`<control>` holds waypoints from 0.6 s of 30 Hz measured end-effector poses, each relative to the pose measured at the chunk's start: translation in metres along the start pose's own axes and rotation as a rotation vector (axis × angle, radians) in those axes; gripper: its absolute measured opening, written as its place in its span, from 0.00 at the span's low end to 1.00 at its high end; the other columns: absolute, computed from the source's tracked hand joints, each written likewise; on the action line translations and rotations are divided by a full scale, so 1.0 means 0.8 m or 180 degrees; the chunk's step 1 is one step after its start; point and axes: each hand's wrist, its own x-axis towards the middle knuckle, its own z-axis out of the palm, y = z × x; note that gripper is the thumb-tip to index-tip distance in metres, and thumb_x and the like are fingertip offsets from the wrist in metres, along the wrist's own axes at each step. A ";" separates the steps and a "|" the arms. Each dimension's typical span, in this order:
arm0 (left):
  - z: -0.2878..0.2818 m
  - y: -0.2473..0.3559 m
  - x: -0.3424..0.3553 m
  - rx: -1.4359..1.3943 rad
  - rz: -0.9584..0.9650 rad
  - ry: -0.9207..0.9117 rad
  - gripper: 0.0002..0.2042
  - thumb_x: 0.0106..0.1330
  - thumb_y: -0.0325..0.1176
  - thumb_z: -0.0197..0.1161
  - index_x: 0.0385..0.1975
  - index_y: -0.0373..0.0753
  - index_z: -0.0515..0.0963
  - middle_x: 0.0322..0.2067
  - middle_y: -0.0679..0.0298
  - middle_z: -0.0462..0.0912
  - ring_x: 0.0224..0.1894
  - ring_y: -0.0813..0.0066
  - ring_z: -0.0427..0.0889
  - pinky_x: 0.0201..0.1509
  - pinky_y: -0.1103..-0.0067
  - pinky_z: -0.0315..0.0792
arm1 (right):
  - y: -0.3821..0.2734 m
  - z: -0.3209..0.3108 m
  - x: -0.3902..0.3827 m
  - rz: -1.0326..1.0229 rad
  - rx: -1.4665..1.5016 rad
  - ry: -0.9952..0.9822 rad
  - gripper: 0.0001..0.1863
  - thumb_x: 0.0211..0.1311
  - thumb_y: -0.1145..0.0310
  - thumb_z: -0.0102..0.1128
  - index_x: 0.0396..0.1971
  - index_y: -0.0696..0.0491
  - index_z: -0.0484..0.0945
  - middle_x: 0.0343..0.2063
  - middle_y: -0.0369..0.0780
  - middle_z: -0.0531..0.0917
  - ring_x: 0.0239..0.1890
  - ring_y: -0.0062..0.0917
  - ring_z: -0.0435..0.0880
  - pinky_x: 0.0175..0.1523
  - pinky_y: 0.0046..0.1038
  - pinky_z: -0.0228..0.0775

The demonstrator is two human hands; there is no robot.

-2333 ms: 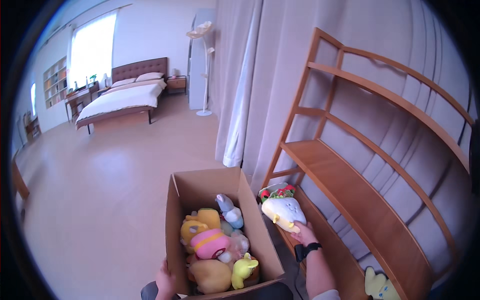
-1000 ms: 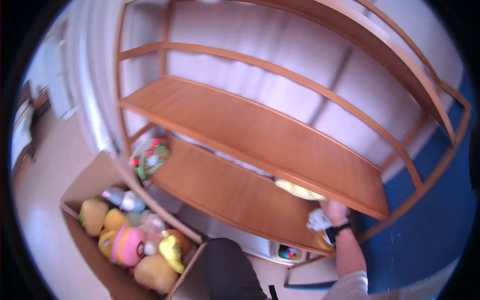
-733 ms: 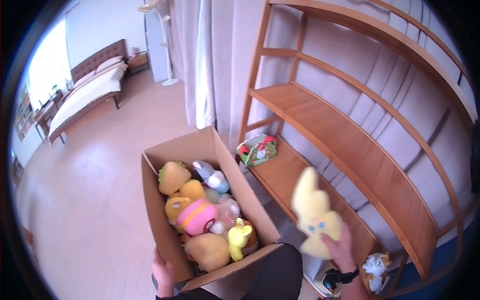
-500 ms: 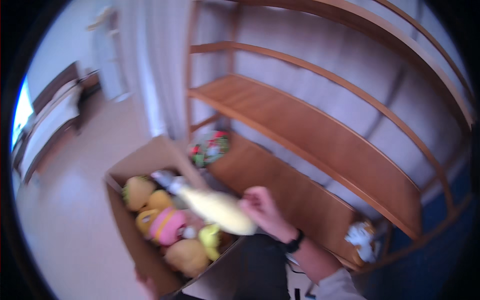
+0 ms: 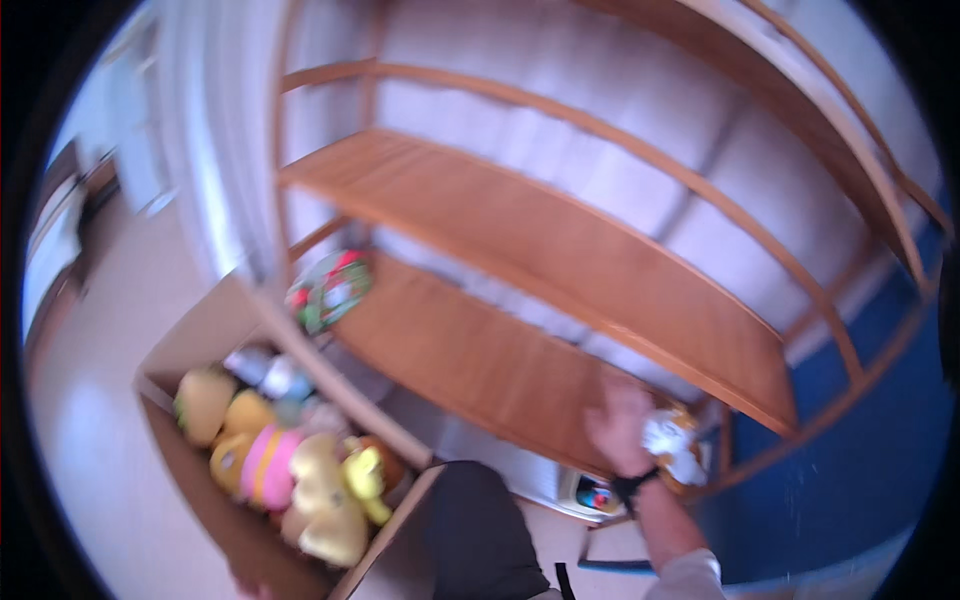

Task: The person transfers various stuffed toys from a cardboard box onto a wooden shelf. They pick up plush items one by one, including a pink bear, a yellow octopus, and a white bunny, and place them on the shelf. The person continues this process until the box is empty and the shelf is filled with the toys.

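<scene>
My right hand (image 5: 620, 425), blurred, reaches over the right end of the lower shelf (image 5: 470, 360) with its fingers stretched out and nothing in them. Right beside it sits an orange-and-white plush toy (image 5: 675, 445); I cannot tell whether they touch. Only a small part of my left hand (image 5: 250, 584) shows at the bottom edge, holding the outer side of an open cardboard box (image 5: 185, 480). Plush toys fill the box, among them a pale yellow one (image 5: 330, 505), a pink-and-orange striped one (image 5: 268, 468) and a bright yellow one (image 5: 367, 480).
A wooden rack rises ahead, with an upper shelf (image 5: 540, 250). A green-and-red bundle (image 5: 335, 290) lies at the lower shelf's left end. Under that shelf's right part is a pale container (image 5: 590, 493). My dark-clad knee (image 5: 480, 530) is beside the box; a blue surface (image 5: 830, 480) lies at right.
The pale yellow plush toy, beside my right hand above the box before, now lies among the other toys. My right hand has moved right to the orange-and-white plush. The view has swung right.
</scene>
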 end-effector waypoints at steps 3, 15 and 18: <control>0.048 0.032 0.015 0.0266 -0.0082 0.0069 0.31 0.60 0.14 0.50 0.68 0.26 0.65 0.60 0.45 0.77 0.65 0.57 0.75 0.72 0.66 0.66 | 0.130 0.003 -0.084 0.0450 -0.0714 -0.0110 0.41 0.55 0.59 0.67 0.68 0.61 0.67 0.64 0.57 0.72 0.67 0.54 0.68 0.71 0.52 0.57; 0.037 0.115 -0.001 0.0477 -0.0226 0.0443 0.24 0.66 0.23 0.53 0.65 0.36 0.70 0.50 0.43 0.84 0.53 0.42 0.83 0.54 0.60 0.78 | 0.052 0.034 -0.025 0.0424 -0.0309 -0.0608 0.36 0.56 0.65 0.70 0.65 0.59 0.68 0.63 0.55 0.74 0.66 0.52 0.70 0.71 0.50 0.60; 0.041 0.115 0.001 0.0535 -0.0197 0.0452 0.24 0.66 0.24 0.53 0.64 0.37 0.70 0.49 0.43 0.84 0.52 0.41 0.83 0.53 0.59 0.78 | -0.049 0.042 0.010 0.0296 0.0776 -0.0636 0.31 0.61 0.68 0.67 0.63 0.60 0.70 0.62 0.54 0.75 0.66 0.52 0.70 0.71 0.48 0.61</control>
